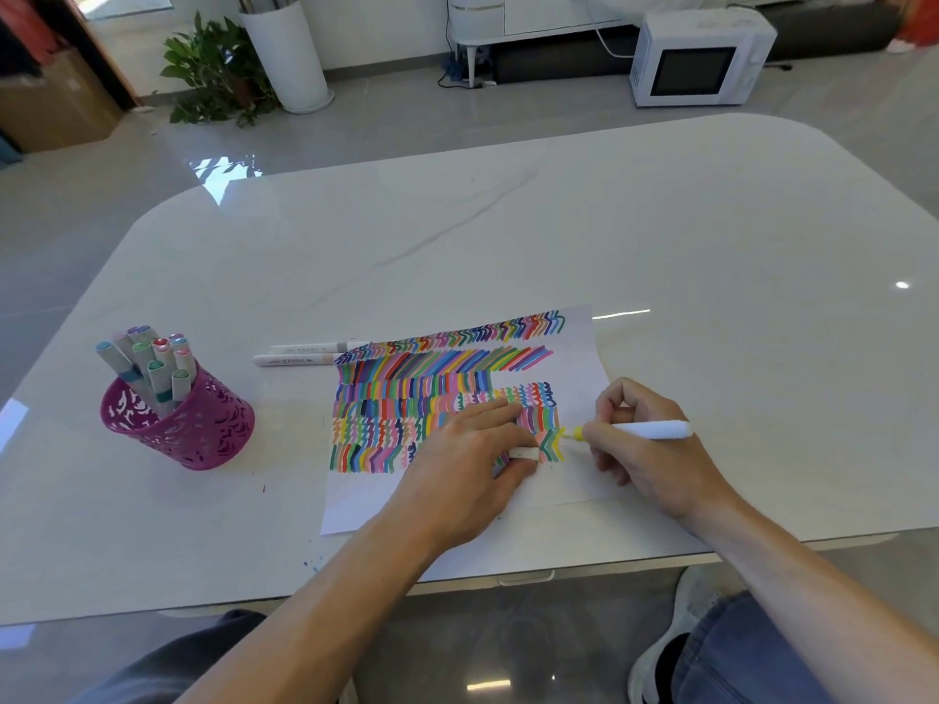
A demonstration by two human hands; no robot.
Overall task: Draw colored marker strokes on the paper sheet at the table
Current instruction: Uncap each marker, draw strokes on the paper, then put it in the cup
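Paper sheet (579, 368), thin and white, lies flat on the glossy marbled desk (508, 236), banded with rows of coloured strokes. My right hand (655, 449) pinches a slim white marker (645, 430), which lies crosswise with its yellow tip touching the sheet's right part. My left hand (472, 449) rests on the sheet, curled round a small white cap (523, 453).

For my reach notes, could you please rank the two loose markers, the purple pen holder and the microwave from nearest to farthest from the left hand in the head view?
From the left hand:
1. Two loose markers, past the paper's far left corner.
2. Purple pen holder, at the table's left side.
3. Microwave, on the floor beyond the table, far right.
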